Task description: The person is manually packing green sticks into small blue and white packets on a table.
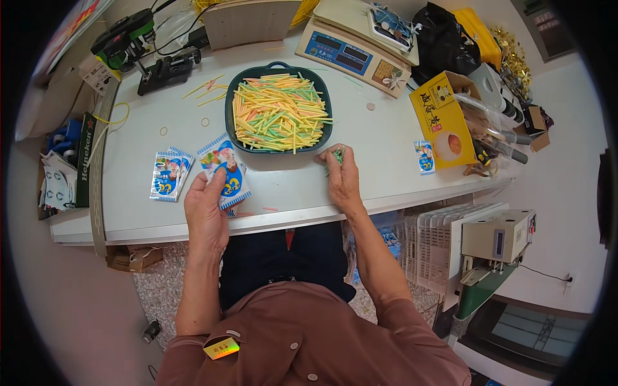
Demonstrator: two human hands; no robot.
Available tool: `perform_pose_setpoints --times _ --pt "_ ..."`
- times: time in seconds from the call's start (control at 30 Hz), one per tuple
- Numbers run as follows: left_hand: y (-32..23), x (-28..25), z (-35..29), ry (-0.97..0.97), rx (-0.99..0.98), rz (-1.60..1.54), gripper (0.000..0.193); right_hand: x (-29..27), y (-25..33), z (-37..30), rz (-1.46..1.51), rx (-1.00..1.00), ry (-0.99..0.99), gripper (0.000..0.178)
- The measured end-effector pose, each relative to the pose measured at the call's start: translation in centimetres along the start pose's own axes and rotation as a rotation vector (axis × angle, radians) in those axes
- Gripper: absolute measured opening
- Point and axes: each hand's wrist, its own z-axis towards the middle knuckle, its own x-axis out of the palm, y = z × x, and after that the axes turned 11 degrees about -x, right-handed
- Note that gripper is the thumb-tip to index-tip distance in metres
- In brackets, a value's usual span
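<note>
My left hand (207,209) grips a blue-and-white printed packet (224,154) between thumb and fingers, close to the table's front edge. Further left, several similar sachets (166,181) lie overlapped. A dark green basin (230,122) stands in front of me, heaped with thin pastel sticks (277,112) in yellow, green and pink. Beside the basin's near right corner, my right hand (346,183) is closed around a small bunch of green sticks (337,156). How many sticks it holds is hidden by the fingers.
Behind the basin, a digital scale (347,55) sits at the back right. A yellow box (444,116) and one more sachet (425,157) are on the right. A small drill stand (161,74) occupies the back left. Loose sticks (209,90) lie beside the basin.
</note>
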Motion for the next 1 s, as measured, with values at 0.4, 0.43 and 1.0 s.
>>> perform_pose_setpoints --times 0.4,0.43,1.0 --pt "2.6 1.0 -1.4 0.129 -0.219 0.280 0.016 -0.7 1.0 0.2 1.133 0.321 -0.497 0.009" --pt "2.9 1.0 -1.4 0.161 -0.241 0.329 0.015 -0.5 1.7 0.1 1.136 0.325 -0.498 0.009" --pt "2.4 1.1 -1.6 0.474 -0.222 0.675 0.021 3.3 10.2 1.6 0.859 -0.249 -0.162 0.011"
